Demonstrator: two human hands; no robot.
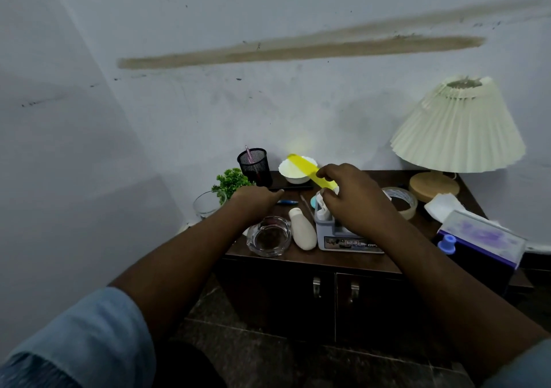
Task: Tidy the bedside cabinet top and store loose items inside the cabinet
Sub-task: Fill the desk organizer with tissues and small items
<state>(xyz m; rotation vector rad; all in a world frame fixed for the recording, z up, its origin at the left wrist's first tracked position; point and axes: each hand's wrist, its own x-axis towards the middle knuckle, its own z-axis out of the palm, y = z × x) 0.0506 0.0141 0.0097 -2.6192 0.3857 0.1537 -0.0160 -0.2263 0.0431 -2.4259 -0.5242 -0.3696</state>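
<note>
1. The right hand [354,197], centre of the frame, pinches one end of a yellow strip [308,169], a ruler or a comb, between thumb and fingers. The strip slants up and left, its far end over a white bowl [295,176].
2. Just below that hand stands a grey box [334,234] with white items sticking up from it; what they are is unclear.
3. The left hand [256,198], left of centre, lies relaxed with fingers stretched out and grasps nothing visible. Its fingertips are near a blue pen [287,202] lying on the cabinet [298,259].
4. Between the hands, lower down, a white bottle [302,228] lies on its side, beside a glass ashtray [269,235].
5. Behind the left hand a black mesh cup [255,164] holds a pink pen [249,153]. A small green plant [231,180] and a tumbler [205,204] are at the cabinet's left edge.
6. On the right are a tape roll [401,204], a lamp [459,125] with a pleated shade, and a purple tissue box [483,238].
7. The cabinet's two doors [280,298], lower centre, are closed.
</note>
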